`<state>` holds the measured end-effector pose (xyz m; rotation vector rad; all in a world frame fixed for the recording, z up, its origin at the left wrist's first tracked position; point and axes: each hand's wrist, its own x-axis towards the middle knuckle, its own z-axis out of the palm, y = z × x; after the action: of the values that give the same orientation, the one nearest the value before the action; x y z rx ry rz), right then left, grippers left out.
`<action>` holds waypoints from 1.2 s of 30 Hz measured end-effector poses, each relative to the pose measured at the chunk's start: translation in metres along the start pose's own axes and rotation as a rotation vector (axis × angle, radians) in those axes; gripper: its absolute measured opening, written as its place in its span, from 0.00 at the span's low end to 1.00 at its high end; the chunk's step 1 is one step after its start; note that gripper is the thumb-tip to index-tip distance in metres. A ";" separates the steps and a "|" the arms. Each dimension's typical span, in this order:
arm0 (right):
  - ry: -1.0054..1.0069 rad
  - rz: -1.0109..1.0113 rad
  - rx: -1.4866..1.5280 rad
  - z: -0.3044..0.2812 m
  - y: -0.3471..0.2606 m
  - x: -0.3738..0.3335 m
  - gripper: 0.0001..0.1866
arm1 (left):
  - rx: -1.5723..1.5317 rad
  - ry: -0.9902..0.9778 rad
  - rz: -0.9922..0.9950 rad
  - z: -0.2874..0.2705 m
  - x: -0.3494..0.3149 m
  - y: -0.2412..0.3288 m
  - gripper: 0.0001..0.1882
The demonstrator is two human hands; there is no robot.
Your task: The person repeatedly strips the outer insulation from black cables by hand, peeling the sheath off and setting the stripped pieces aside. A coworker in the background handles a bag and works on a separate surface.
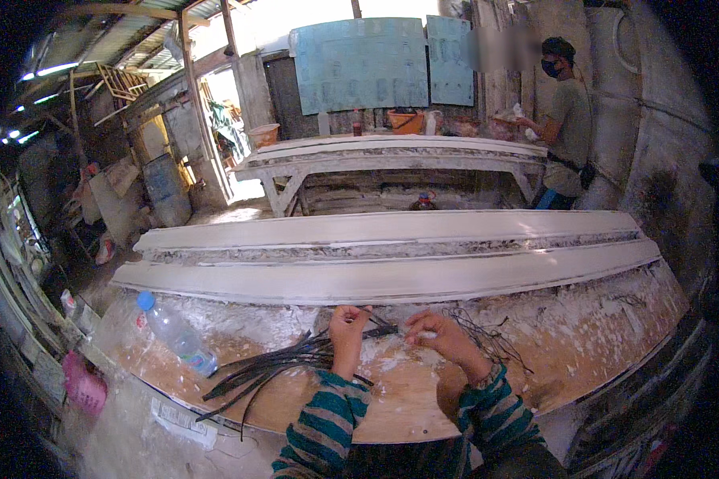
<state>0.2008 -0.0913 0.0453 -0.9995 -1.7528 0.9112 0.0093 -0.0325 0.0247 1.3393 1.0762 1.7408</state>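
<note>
A bundle of black flexible strips (pixel 295 361) lies on the worktable, fanning out to the left. My left hand (pixel 347 331) is closed in a pinch over this bundle; whatever its fingertips hold is too small to make out. Just to the right, my right hand (pixel 439 334) has its fingers curled toward the thumb, and I cannot tell what is between them. Thin, tangled black strands (pixel 495 339) spread on the board beyond the right hand. Behind both hands lies a long white molded strip (pixel 391 275), with a second white molded strip (pixel 391 230) parallel to it.
A clear plastic bottle with a blue cap (pixel 172 331) lies at the table's left. White residue coats much of the wooden tabletop (pixel 407 407). Farther back is another white bench (pixel 391 160) carrying an orange basin (pixel 406 121); a masked person (pixel 567 120) stands at its right end.
</note>
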 end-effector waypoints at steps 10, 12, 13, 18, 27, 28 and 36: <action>-0.264 -0.111 0.028 0.021 -0.022 -0.002 0.06 | 0.060 -0.113 -0.138 -0.002 0.002 -0.021 0.05; -0.206 -0.137 0.031 0.018 -0.029 -0.002 0.04 | -0.003 -0.114 -0.151 0.001 0.000 -0.017 0.06; -0.200 -0.079 0.062 0.016 -0.032 -0.004 0.04 | 0.025 -0.160 -0.131 0.002 -0.002 -0.014 0.06; -0.105 0.024 0.139 0.013 -0.033 -0.006 0.04 | 0.187 -0.325 -0.087 0.003 -0.010 -0.006 0.08; 0.418 0.046 0.102 0.005 0.024 0.005 0.06 | 0.037 -0.600 -0.207 0.010 -0.020 0.010 0.07; 0.466 -0.043 -0.036 0.001 0.028 0.004 0.04 | 0.033 -0.671 -0.248 0.009 -0.022 0.015 0.08; 0.596 0.031 -0.198 -0.011 0.034 0.004 0.03 | -0.159 -1.115 -0.227 0.015 -0.036 0.019 0.07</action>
<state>0.2180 -0.0719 0.0203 -1.2726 -1.3326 0.3951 0.0320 -0.0692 0.0296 1.6474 0.3970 0.6557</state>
